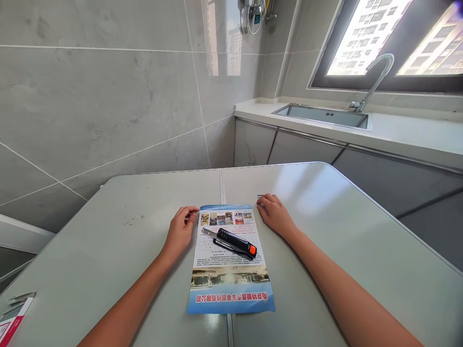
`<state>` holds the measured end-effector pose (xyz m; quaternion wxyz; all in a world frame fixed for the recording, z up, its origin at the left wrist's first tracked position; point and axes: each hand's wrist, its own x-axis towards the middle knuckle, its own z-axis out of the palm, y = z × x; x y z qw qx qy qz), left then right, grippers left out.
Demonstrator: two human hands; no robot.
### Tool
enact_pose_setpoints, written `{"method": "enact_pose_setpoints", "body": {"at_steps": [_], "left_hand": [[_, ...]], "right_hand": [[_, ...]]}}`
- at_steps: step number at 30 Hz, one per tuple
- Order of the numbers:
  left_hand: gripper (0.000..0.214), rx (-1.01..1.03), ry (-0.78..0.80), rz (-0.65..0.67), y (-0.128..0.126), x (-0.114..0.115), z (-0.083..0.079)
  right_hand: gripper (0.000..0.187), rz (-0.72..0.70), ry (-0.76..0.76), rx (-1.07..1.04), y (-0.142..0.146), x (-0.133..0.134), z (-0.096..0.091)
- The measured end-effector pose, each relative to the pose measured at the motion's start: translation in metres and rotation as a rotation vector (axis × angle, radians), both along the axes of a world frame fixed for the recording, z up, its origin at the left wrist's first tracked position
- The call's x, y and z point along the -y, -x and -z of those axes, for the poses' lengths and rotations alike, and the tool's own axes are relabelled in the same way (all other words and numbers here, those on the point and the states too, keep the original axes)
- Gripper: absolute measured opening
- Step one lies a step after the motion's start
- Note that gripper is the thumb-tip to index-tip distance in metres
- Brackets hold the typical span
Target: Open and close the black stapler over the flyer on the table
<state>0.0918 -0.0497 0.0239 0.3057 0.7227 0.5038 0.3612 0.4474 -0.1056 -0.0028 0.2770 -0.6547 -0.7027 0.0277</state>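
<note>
A printed leaflet [231, 302], blue-edged with small photos and text, lies flat on the table. Across it rests a black stapler [237, 241] with an orange end; its metal strip sticks out toward the upper left. My left hand [183, 225] is on the table at the leaflet's left edge, fingers loosely stretched and holding nothing visible. To the right of the leaflet, my right hand [272, 210] rests with fingers slightly curled and apart from the thumb. Just beyond its fingertips is a short strip of staples [260, 195]. Neither hand touches the stapler.
Tiny metal bits [133, 219] are scattered on the grey-white table [119, 270]. A red and white box [16, 320] with grey strips on it sits at the lower left. Beyond the table are a tiled wall [108, 96] and a counter with a sink [321, 115].
</note>
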Motion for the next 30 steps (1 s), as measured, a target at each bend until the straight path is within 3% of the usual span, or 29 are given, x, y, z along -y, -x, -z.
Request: {"method": "enact_pose_setpoints", "body": {"at_steps": [5,9,13,16,19,24,30], "left_hand": [[0.026,0.184,0.027,0.051,-0.008,0.014,0.002],[0.022,0.218,0.081,0.158,-0.014,0.020,0.005],[0.022,0.266,0.100,0.197,-0.017,0.025,0.004],[0.019,0.279,0.082,0.229,-0.017,0.029,0.003],[0.016,0.253,0.025,0.262,-0.015,0.031,0.003],[0.011,0.201,-0.064,0.291,-0.014,0.036,0.000],[0.004,0.151,-0.113,0.392,-0.014,0.038,-0.004]], "right_hand": [[0.021,-0.013,-0.060,-0.041,0.001,0.002,-0.001],[0.021,-0.015,-0.172,-0.161,0.023,0.020,-0.023],[0.019,-0.223,-0.229,-0.262,0.059,0.048,-0.052],[0.015,-0.340,-0.102,-0.195,0.085,0.066,-0.065],[0.034,-0.280,0.078,-0.082,0.102,0.074,-0.062],[0.007,-0.288,0.152,-0.046,0.113,0.076,-0.041],[0.006,-0.304,0.138,-0.084,0.113,0.076,-0.035]]}}
